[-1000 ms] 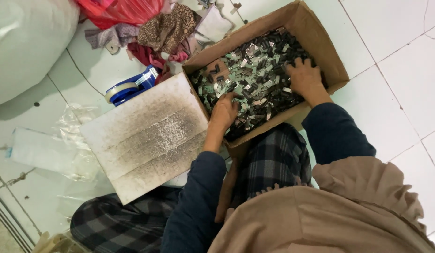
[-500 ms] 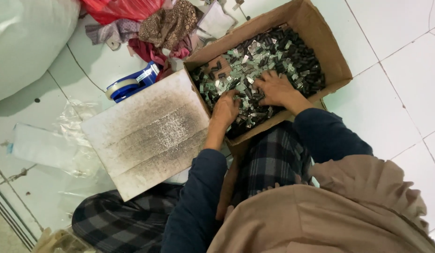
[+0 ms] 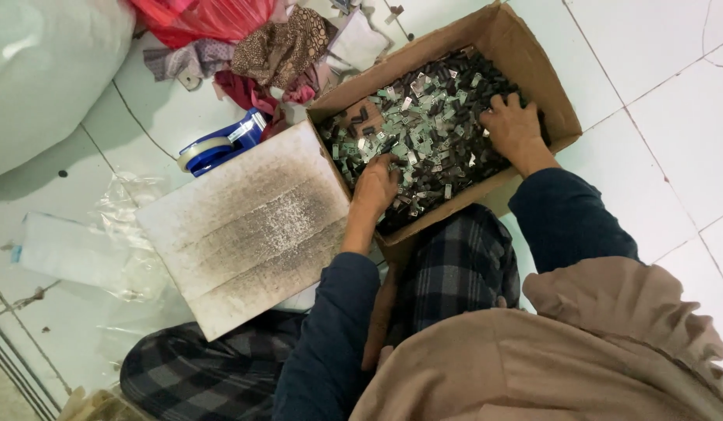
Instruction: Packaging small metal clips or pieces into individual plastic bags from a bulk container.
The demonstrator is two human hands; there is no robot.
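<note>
Entry: we are sorting through the small metal and dark plastic parts (image 3: pixel 431 125) heaped in the cardboard box (image 3: pixel 560 109), upper centre of the frame, resting on the white tiled floor (image 3: pixel 665 93). The next move, we judge, calls for pinching out single pieces.

- Left hand (image 3: pixel 374 187): fingers curling into the parts at the box's lower edge; whether it is gripping any, we cannot tell.
- Right hand (image 3: pixel 513 129): lying spread and flat, palm down on the heap.
- Grey speckled board (image 3: pixel 248 226): lying left of the box.
</note>
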